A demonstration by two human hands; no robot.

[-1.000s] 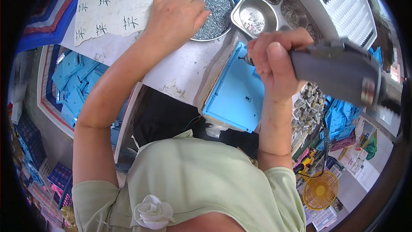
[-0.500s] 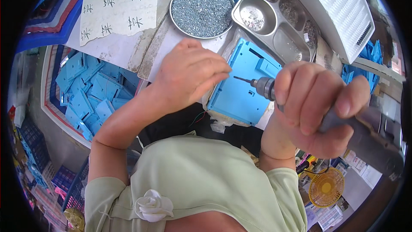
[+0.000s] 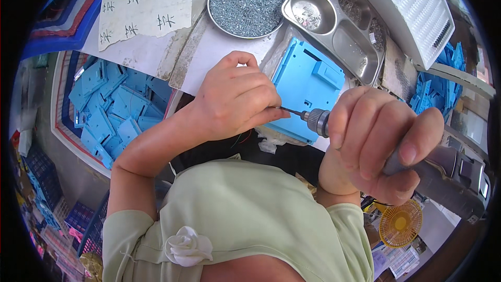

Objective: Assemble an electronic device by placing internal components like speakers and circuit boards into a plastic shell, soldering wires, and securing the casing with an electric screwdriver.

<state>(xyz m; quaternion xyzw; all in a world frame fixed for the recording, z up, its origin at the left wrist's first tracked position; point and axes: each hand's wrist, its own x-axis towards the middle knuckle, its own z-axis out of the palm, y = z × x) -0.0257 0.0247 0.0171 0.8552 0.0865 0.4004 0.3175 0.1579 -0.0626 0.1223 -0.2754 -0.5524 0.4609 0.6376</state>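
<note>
My right hand [image 3: 373,138] is wrapped round a grey electric screwdriver [image 3: 446,190], held sideways with its bit pointing left. The bit's tip meets the fingertips of my left hand [image 3: 240,96], whose fingers are curled and pinched together. Whatever sits in that pinch, if anything, is hidden or too small to name. Below and beyond both hands lies a flat light-blue plastic panel [image 3: 300,94] with slots and a raised block, partly covered by my left fingers. Farther back, a round metal dish [image 3: 209,8] holds many small silvery screws [image 3: 245,8].
Right of the dish is a steel compartment tray [image 3: 338,40] with small metal parts. A white slotted rack [image 3: 417,21] stands at the far right. On the left, a bin [image 3: 60,115] holds several blue panels [image 3: 125,105]. Marked paper [image 3: 151,13] lies far left; a yellow basket [image 3: 401,223] sits lower right.
The bit and my left fingertips have come together, with the left hand lower and its fingers more pinched. The screwdriver has shifted slightly left and down.
</note>
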